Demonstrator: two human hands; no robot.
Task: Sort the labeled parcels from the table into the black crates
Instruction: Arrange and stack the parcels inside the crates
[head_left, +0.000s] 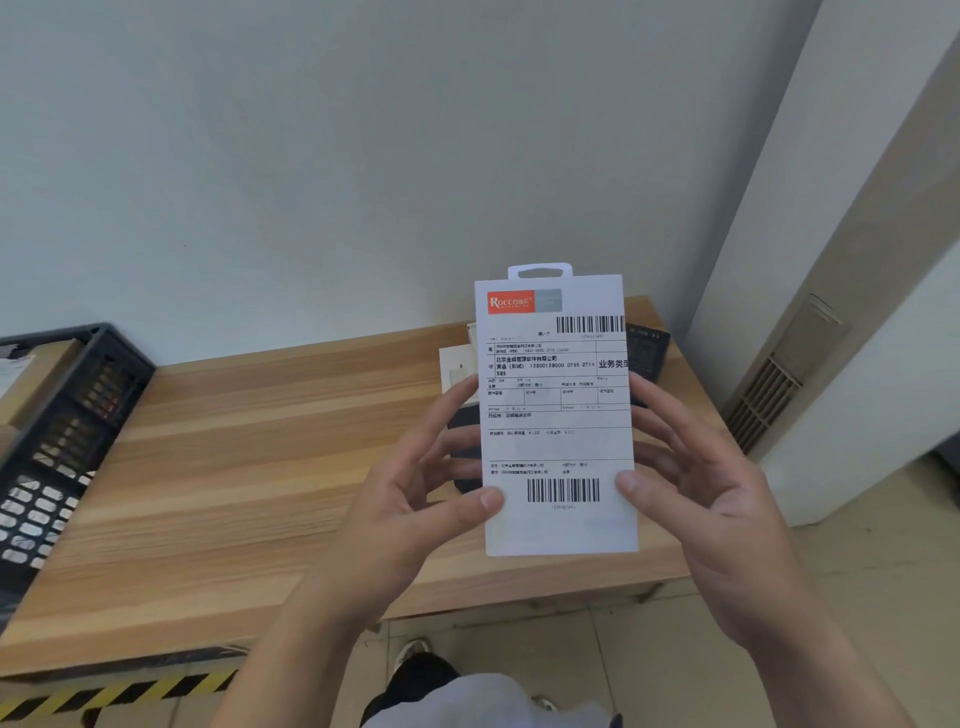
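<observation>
I hold a flat white parcel (558, 415) upright above the wooden table (249, 467), its shipping label with two barcodes and an orange logo facing me. My left hand (421, 499) pinches its left edge, thumb on the front. My right hand (696, 478) pinches the right edge the same way. A black crate (57, 441) stands at the table's left end with boxes inside. More parcels lie behind the held one, a white one (457, 369) and a dark one (647, 351), mostly hidden.
A pale wall runs behind the table. A white unit with a vent grille (763, 400) stands to the right. Yellow-black hazard tape (114, 693) marks the floor at the table's front edge. My shoe and trouser leg show below.
</observation>
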